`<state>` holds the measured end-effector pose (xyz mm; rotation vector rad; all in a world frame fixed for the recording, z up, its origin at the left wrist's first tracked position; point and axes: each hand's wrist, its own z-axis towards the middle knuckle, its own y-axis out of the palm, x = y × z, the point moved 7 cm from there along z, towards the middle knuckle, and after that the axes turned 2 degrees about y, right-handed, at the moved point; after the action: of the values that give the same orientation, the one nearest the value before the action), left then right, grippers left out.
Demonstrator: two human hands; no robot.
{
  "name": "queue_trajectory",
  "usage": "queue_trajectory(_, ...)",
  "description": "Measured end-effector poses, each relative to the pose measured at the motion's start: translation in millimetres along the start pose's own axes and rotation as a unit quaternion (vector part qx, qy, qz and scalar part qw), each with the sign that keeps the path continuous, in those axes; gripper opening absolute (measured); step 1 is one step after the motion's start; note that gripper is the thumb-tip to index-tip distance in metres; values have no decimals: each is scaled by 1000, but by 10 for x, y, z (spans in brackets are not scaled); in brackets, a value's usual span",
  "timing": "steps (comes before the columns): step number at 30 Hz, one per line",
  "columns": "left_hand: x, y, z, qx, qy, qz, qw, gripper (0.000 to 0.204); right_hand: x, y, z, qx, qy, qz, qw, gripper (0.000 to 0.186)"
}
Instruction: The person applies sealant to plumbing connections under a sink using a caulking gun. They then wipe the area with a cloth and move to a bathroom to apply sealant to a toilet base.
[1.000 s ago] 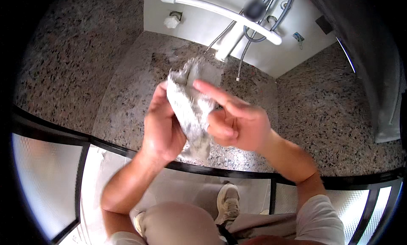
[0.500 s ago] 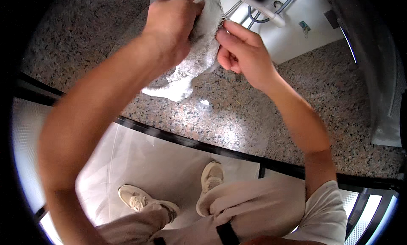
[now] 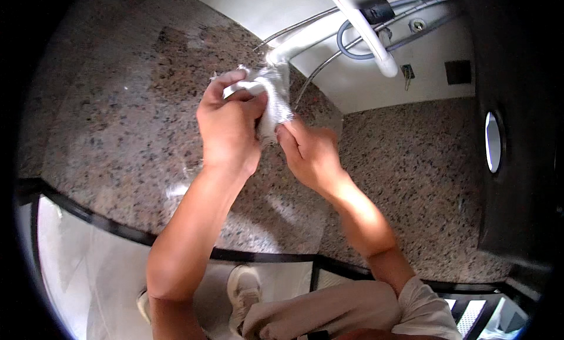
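Note:
A crumpled white cloth [image 3: 274, 96] with frayed edges is bunched between my two hands above the speckled granite surface [image 3: 117, 134]. My left hand [image 3: 229, 125] grips its left side, the fingers curled into the folds. On the right side, my right hand [image 3: 311, 155] pinches the cloth's lower edge between thumb and fingers. Just beyond the cloth, a white pipe [image 3: 302, 41] slants down towards it; I cannot tell whether the cloth touches the pipe or wraps its end.
Several hoses, among them a braided hose [image 3: 317, 69], run along the white back wall [image 3: 440, 87]. Another white pipe [image 3: 373, 40] hangs down over them. A dark panel with an oval hole [image 3: 492, 141] stands on the right. The granite has a black front edge [image 3: 252, 256].
The view has shifted, showing more wall and hoses. Both hands still hold the cloth, which is now bunched smaller; its lower end no longer hangs down over the granite.

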<state>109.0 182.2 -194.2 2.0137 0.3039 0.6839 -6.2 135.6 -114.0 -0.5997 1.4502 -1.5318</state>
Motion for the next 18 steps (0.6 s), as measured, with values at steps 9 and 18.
queue_trajectory(9, -623, 95, 331, 4, -9, 88, 996, 48, 558, 138, -143, 46, -49, -133, 989, 16)
queue_trajectory(18, -620, -99, 340, -29, 5, 192, 981, 51, 542, 177, -212, 109, -104, -28, 988, 24)
